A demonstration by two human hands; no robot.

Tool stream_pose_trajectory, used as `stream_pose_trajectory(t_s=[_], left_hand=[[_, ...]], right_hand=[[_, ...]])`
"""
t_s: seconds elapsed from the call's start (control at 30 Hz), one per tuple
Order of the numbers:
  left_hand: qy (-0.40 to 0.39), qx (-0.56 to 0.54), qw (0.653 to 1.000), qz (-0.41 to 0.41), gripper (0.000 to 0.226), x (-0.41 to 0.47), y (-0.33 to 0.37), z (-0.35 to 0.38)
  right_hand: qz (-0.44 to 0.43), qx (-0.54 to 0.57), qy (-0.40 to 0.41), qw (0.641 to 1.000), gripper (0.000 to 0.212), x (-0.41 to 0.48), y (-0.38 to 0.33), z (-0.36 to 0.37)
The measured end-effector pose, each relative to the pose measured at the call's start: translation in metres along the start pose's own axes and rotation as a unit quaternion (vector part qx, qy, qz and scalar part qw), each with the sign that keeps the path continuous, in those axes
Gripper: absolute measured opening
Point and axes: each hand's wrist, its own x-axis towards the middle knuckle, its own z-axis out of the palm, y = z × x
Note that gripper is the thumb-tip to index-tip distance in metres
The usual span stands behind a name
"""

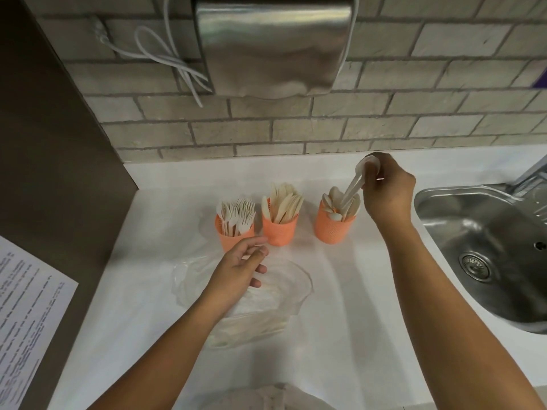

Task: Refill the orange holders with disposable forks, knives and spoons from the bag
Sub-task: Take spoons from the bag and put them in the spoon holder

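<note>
left hand [236,270] loose-fingered over bag [288,294] | right hand [384,190] pinches spoons [350,187] above holder [333,230]

To my right a steel sink [488,226] is sitting in the white counter [340,321]. I'm facing a brick wall [384,119] where a metal dispenser [272,45] and a looped white cable [186,74] are hanging. A printed sheet [26,306] is lying at my left.

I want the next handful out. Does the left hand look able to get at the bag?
Probably yes: the left hand is open and empty right over the clear bag, with nothing between them.
</note>
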Motion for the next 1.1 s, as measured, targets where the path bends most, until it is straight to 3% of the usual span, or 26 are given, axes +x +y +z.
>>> stream_pose_trajectory(t_s=[0.1, 0.2, 0.3, 0.43, 0.57, 0.6, 0.7, 0.77, 0.83, 0.9, 0.97, 1.03, 1.1], left_hand=[[0.009, 0.003, 1.000, 0.003, 0.023, 0.001, 0.001, -0.002], [0.014, 0.015, 1.000, 0.004, 0.024, 0.001, 0.001, -0.006], [0.017, 0.024, 1.000, 0.004, 0.024, 0.000, 0.000, -0.008], [0.021, 0.054, 0.998, -0.006, 0.022, 0.000, -0.003, -0.007], [0.017, 0.133, 0.991, 0.003, 0.018, -0.002, -0.005, -0.009], [0.019, 0.170, 0.985, 0.011, 0.017, -0.002, -0.005, -0.011], [-0.015, 0.302, 0.953, 0.018, 0.011, -0.002, -0.008, -0.027], [-0.088, 0.410, 0.908, -0.003, 0.010, -0.002, -0.012, -0.038], [-0.171, 0.519, 0.837, -0.029, 0.018, -0.002, -0.017, -0.043], [-0.229, 0.600, 0.765, -0.046, 0.034, -0.003, -0.024, -0.045], [-0.253, 0.630, 0.732, -0.065, 0.044, -0.005, -0.030, -0.043], [-0.251, 0.655, 0.709, -0.071, 0.051, -0.008, -0.036, -0.041], [-0.250, 0.681, 0.686, -0.064, 0.052, -0.012, -0.041, -0.041]], right_hand=[[0.000, -0.019, -0.043, 0.999, 0.020, -0.010, 0.011, 0.010], [-0.055, -0.092, -0.071, 0.992, 0.019, -0.026, 0.034, 0.024], [-0.053, -0.183, -0.096, 0.977, 0.030, -0.035, 0.051, 0.030], [-0.055, -0.205, -0.126, 0.969, 0.049, -0.036, 0.044, 0.031], [-0.019, -0.252, -0.268, 0.929, 0.052, -0.043, 0.040, 0.040], [-0.010, -0.252, -0.273, 0.929, 0.053, -0.046, 0.038, 0.041], [-0.067, -0.202, -0.166, 0.963, 0.051, -0.052, 0.011, 0.041], [-0.121, -0.098, -0.091, 0.984, 0.041, -0.060, -0.023, 0.038], [-0.151, 0.026, -0.155, 0.976, 0.029, -0.079, -0.065, 0.036], [-0.165, 0.084, -0.356, 0.916, 0.023, -0.108, -0.092, 0.043], [-0.150, 0.017, -0.550, 0.822, 0.025, -0.137, -0.099, 0.058], [-0.142, -0.105, -0.652, 0.737, 0.027, -0.161, -0.088, 0.074], [-0.139, -0.202, -0.682, 0.689, 0.031, -0.177, -0.076, 0.082]])
